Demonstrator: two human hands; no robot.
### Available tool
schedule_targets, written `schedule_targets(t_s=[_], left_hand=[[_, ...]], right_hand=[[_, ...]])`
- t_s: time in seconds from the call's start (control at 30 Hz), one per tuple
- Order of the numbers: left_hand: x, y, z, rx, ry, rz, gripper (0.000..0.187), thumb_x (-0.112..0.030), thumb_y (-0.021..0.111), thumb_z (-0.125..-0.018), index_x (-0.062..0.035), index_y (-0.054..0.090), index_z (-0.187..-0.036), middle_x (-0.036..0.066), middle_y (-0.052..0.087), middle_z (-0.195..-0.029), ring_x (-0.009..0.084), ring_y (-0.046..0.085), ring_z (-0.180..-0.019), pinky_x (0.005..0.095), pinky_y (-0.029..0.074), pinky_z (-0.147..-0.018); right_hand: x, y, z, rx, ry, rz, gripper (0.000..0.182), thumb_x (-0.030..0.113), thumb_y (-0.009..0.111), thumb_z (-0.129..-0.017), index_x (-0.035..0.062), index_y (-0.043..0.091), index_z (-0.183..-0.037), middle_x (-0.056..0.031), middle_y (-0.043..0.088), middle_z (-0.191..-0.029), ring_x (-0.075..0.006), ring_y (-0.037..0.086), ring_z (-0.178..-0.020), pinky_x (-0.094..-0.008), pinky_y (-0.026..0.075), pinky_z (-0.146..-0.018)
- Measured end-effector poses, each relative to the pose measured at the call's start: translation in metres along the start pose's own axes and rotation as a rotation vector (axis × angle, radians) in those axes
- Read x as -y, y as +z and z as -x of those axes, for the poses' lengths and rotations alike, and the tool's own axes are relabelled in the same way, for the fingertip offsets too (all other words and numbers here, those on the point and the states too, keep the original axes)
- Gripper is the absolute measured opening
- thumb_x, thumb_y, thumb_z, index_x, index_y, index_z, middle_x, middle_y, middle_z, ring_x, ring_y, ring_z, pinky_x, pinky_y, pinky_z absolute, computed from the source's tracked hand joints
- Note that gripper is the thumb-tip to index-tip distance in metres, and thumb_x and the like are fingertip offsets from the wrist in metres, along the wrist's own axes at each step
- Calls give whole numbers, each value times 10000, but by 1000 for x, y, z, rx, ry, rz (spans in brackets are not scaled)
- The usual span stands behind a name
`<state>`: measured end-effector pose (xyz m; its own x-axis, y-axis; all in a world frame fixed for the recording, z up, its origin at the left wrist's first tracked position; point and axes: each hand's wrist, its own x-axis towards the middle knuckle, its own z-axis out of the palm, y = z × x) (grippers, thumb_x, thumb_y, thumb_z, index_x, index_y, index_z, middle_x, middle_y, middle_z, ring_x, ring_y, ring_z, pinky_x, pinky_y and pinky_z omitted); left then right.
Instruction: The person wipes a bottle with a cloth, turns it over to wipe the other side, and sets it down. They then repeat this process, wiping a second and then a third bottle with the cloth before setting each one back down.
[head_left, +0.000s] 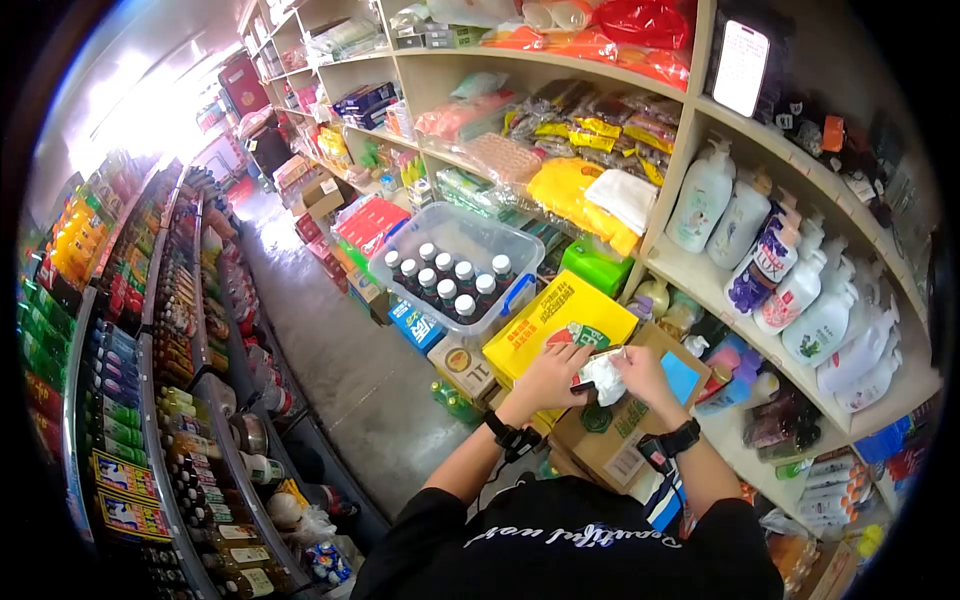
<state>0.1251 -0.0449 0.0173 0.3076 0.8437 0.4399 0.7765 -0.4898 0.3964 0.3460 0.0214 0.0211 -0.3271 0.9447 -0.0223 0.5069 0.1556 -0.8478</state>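
Observation:
My left hand point(556, 378) is closed around a small dark object point(581, 387), mostly covered by the fingers; its kind cannot be made out. My right hand point(645, 377) pinches a crumpled white cloth or tissue point(604, 378), which touches the dark object. Both hands are over a cardboard box point(627, 459) and the edge of a yellow printed package point(545, 325). Beyond the left hand stands a clear plastic bin point(395, 300) with a blue handle, holding several dark bottles point(447, 291) with white caps, all upright.
Shelves on the right carry white pump bottles point(702, 195) and a lit phone point(740, 68). Stacked below the bin are a blue box point(415, 325) and a 1L carton point(463, 367). Bottle racks point(150, 420) line the left side, across a grey floor aisle point(350, 385).

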Motion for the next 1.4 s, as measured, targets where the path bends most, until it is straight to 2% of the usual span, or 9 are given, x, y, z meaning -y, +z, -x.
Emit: schedule_targets(t_s=[0.17,0.2,0.33,0.43,0.6,0.8,1.03,1.23,1.4], left_hand=[[2,-1,-5,-6,18,41,817,-396,869,-687,-14,620,-1366,212,701,-1195,396,665,-1145,451,524,-1022],[-1,-7,-9,23,21,47,814,-408,871,-695,-26,622,-1370,206,704,-1202,397,663,-1150,455,523,-1029],[-2,-13,-15,89,86,19,817,-418,853,-708,-41,603,-1387,208,697,-1211,400,663,-1138,469,528,-1010],[-2,-15,-18,134,66,45,787,-403,844,-723,-53,609,-1388,208,696,-1242,409,659,-1159,467,527,-1026],[-1,-16,-18,121,46,34,782,-357,839,-726,-30,595,-1392,196,702,-1203,400,665,-1131,461,531,-1012],[3,-9,-16,129,49,-18,776,-371,853,-739,-25,596,-1383,199,705,-1186,391,662,-1134,460,531,-1011],[1,-13,-16,113,59,6,788,-365,862,-733,-43,590,-1399,201,698,-1204,390,655,-1147,462,530,-1014],[0,-12,-15,95,82,-10,804,-367,868,-718,-40,594,-1399,204,692,-1187,390,660,-1127,465,537,-995],[3,-10,-15,108,86,-16,803,-389,862,-717,6,600,-1366,203,695,-1165,395,671,-1106,471,536,-979]], right_hand=[[2,-14,2,-2,-31,84,252,220,752,-956,-27,761,-907,-130,741,-729,-211,693,-635,-383,508,-597],[24,-24,10,33,35,137,240,239,774,-922,-1,786,-922,-185,745,-767,-313,733,-682,-421,547,-642],[7,-33,12,68,3,206,296,288,765,-929,-5,781,-894,-206,714,-723,-340,720,-664,-443,544,-634],[6,-26,19,42,14,66,303,279,728,-965,-16,777,-914,-191,720,-718,-263,697,-615,-409,516,-597],[4,-3,16,-19,19,80,554,448,568,-1052,-40,745,-858,-295,711,-814,-481,714,-807,-551,547,-740],[9,-15,9,106,148,167,581,483,617,-1022,-47,733,-815,-295,712,-822,-464,711,-782,-535,550,-720],[10,-30,9,104,-37,220,467,435,683,-988,-12,757,-876,-242,715,-785,-390,715,-723,-483,539,-666],[2,-5,-2,183,37,183,562,513,547,-1057,-11,745,-1024,-244,750,-883,-429,738,-839,-489,565,-727],[9,-7,3,182,229,105,743,582,420,-1082,-65,734,-894,-243,724,-744,-411,731,-711,-473,570,-685]])
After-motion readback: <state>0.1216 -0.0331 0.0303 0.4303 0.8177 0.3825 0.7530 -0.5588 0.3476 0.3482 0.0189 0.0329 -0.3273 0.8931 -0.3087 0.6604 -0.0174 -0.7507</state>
